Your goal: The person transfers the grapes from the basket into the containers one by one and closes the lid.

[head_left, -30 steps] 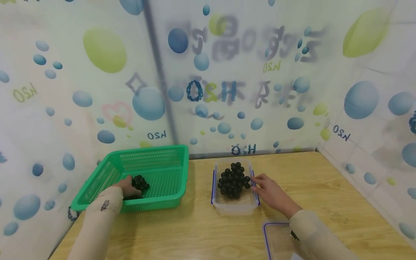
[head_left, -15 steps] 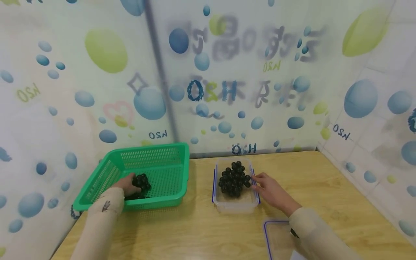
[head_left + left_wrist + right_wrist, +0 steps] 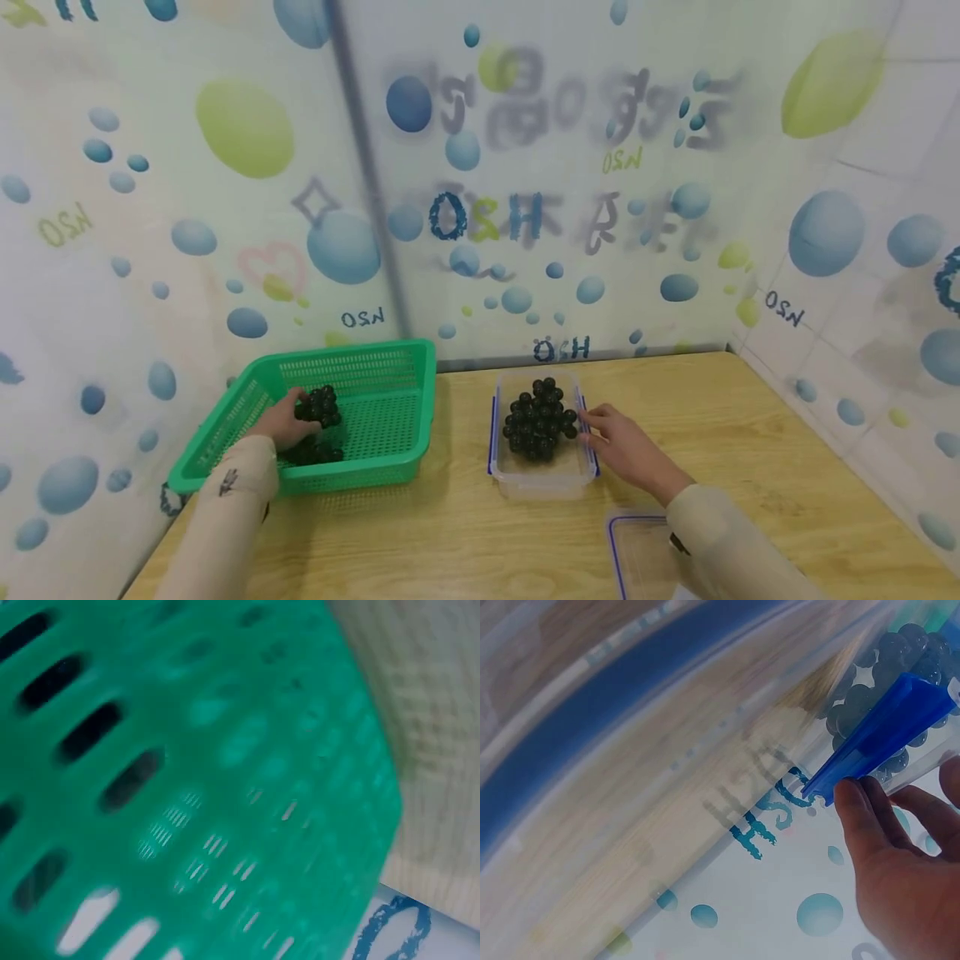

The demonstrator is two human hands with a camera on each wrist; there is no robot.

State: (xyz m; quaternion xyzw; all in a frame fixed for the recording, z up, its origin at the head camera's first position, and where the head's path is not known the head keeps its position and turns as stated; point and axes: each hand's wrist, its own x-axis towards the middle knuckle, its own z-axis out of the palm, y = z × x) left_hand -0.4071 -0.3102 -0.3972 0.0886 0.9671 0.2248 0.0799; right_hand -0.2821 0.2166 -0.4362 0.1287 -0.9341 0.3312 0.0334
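Note:
My left hand (image 3: 283, 422) grips a small bunch of dark grapes (image 3: 324, 405) inside the green plastic basket (image 3: 427, 425). More dark grapes (image 3: 322, 454) lie below it on the basket floor. To the right, a clear food container (image 3: 540, 481) holds a larger bunch of black grapes (image 3: 537, 421). My right hand (image 3: 626, 442) touches the container's right side with its fingertips, beside the blue clip (image 3: 889, 731) in the right wrist view. The left wrist view shows mostly the basket's slotted wall (image 3: 225, 765); the left hand is hidden there.
The clear lid with a blue seal (image 3: 637, 550) lies on the wooden table (image 3: 442, 542) at the front right, partly under my right sleeve (image 3: 727, 533). A patterned curtain (image 3: 480, 167) stands right behind the table's back edge.
My left hand has raised the small grape bunch off the basket floor, which uncovers more grapes beneath. The right hand stays at the container's side.

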